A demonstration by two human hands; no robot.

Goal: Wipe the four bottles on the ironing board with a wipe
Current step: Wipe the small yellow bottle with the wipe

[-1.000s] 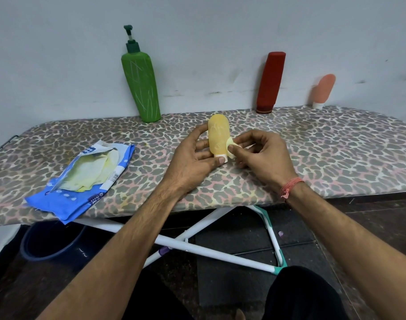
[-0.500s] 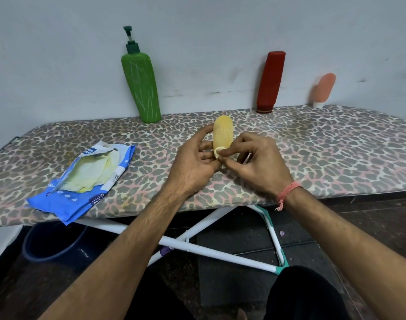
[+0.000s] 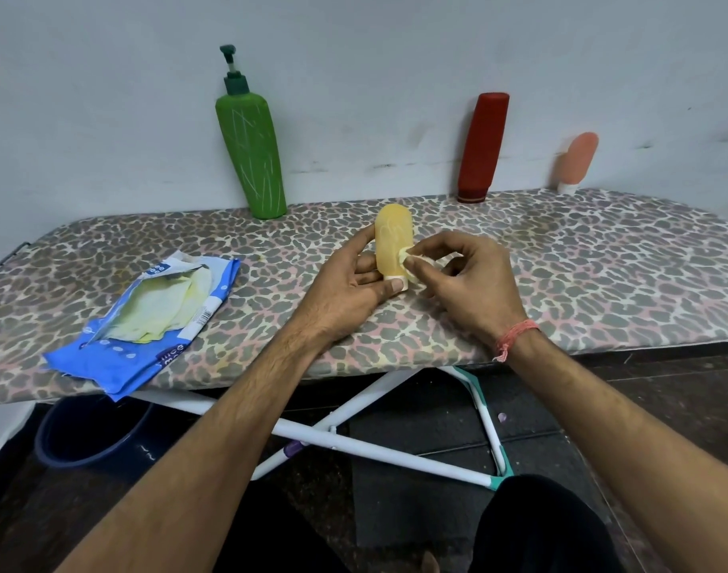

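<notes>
Bottles numbered 4; progress looked early. Nearest, at board centre, the left hand gripped the yellow bottle upright on the ironing board while the right hand pinched a wipe against its side. Farther back, at 11, 1 and 2 o'clock, the green bottle, red bottle and peach bottle waited by the wall, apparently unwiped.
</notes>
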